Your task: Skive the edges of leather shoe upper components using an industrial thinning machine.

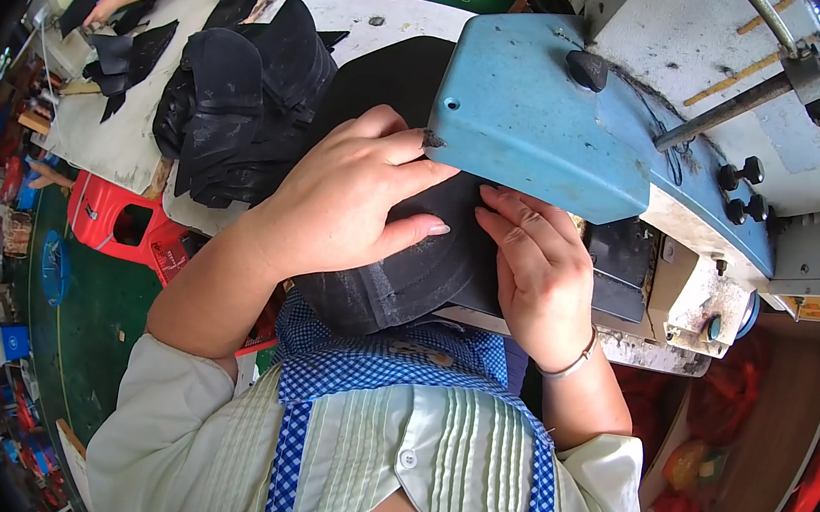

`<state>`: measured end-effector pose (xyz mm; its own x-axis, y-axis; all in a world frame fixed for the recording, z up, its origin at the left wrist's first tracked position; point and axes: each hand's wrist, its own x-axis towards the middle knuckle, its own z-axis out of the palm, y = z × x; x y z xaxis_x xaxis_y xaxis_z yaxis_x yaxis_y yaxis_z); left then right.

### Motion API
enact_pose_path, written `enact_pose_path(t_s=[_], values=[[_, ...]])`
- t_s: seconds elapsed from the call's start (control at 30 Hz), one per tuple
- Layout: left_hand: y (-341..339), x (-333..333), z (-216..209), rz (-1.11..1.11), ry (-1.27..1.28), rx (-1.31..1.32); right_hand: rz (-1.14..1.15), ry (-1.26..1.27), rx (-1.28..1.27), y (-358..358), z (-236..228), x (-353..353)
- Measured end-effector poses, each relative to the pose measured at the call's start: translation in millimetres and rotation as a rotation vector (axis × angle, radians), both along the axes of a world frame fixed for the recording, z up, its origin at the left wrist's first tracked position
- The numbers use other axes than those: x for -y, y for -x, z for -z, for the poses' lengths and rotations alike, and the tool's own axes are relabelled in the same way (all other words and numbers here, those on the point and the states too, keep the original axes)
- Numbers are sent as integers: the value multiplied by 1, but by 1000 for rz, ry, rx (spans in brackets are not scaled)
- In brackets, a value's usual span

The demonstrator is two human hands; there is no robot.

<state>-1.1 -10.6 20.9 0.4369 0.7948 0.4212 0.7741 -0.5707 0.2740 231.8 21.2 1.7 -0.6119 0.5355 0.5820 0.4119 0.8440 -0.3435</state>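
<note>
A black sheet-like piece [376,292], perhaps leather or fabric, lies under both hands, with a seam and pale scuffs on its near part. On top of it rests my left hand [342,189], fingers stretched toward the blue machine head [534,119] and thumb apart. My right hand [540,270] presses on the piece's right side with its fingers extended, just below the machine head. Its thumb is mostly hidden. The machine head covers the spot where the piece passes beneath it, so the working part cannot be seen.
Left of my hands, black cut pieces [238,88] lie heaped on the white table [375,17]. A red plastic stool [114,220] stands below it. At the far left another person's hand [104,12] handles black pieces. A metal rod [730,110] rises from the machine.
</note>
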Motion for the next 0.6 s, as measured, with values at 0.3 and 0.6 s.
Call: enact_pose_path(t_s=[0.3, 0.6], values=[[1, -5, 7, 24, 55, 156, -2, -29, 5, 0, 1, 0], [3, -6, 0, 60, 111, 197, 2, -41, 6, 0, 2, 0]])
